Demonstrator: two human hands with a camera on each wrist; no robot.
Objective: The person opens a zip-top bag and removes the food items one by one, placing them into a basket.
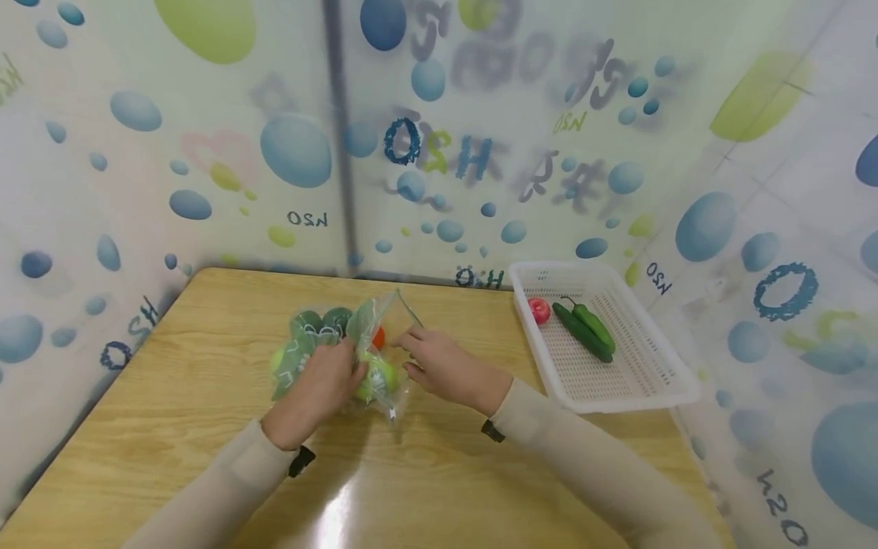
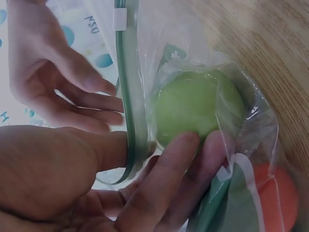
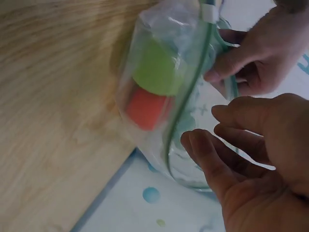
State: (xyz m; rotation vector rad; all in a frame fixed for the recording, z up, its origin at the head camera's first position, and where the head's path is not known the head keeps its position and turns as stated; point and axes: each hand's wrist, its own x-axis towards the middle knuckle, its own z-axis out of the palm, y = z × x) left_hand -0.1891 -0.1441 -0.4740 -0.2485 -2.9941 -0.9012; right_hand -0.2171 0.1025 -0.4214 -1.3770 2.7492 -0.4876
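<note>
A clear zip bag (image 1: pixel 373 309) with green print and a green-edged mouth lies on the table, its mouth held up and spread. Inside show a round green fruit (image 2: pixel 198 108) and a red-orange round item (image 3: pixel 147 108), perhaps a tomato; dark green shapes at the far side are unclear. My left hand (image 1: pixel 325 381) grips the bag at its mouth, thumb inside the rim and fingers outside against the green fruit. Beside the opening, my right hand (image 1: pixel 449 366) has loosely bent fingers, thumb apart from them, holding nothing; fingertips are close to the green edge.
A white plastic basket (image 1: pixel 624 402) stands at the table's right side. In it are a red apple-like fruit (image 1: pixel 539 310), a cucumber (image 1: pixel 581 333) and a green pepper (image 1: pixel 595 326). A patterned curtain (image 1: pixel 439 191) hangs behind the wooden table (image 1: pixel 425 488).
</note>
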